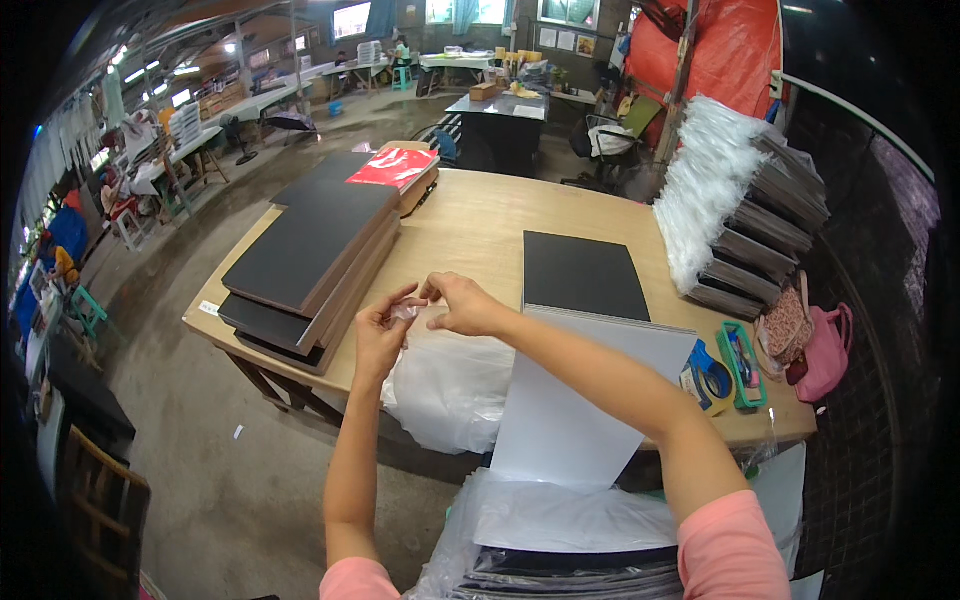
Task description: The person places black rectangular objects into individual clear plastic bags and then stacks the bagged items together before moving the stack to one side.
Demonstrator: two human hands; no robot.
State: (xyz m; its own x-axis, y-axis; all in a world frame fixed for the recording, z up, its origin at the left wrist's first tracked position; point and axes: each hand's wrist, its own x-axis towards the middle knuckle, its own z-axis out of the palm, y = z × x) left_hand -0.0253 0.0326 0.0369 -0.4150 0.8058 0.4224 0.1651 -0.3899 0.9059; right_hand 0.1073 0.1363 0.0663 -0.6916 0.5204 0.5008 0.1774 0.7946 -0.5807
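Observation:
Both hands meet over the front edge of the table, above a heap of clear plastic bags [455, 385]. My left hand [382, 328] pinches a crumpled edge of a clear plastic bag [408, 311]. With fingers bent, my right hand [458, 303] closes on the same plastic from the other side; its fingertips partly hide the hold. Right of the heap, a white sheet [570, 390] slants over the table edge below a stack of black boards [585, 278]. Near my body, plastic-wrapped black boards [580, 565] lie in a pile.
Thick stacks of black boards [315, 235] stand on the wooden table [470, 215] at left, with a red plastic packet [393, 167] behind. At right are tape rolls [712, 380], a green tray [742, 365] of pens, bagged boards [720, 200] in a tall pile and a pink bag [828, 345].

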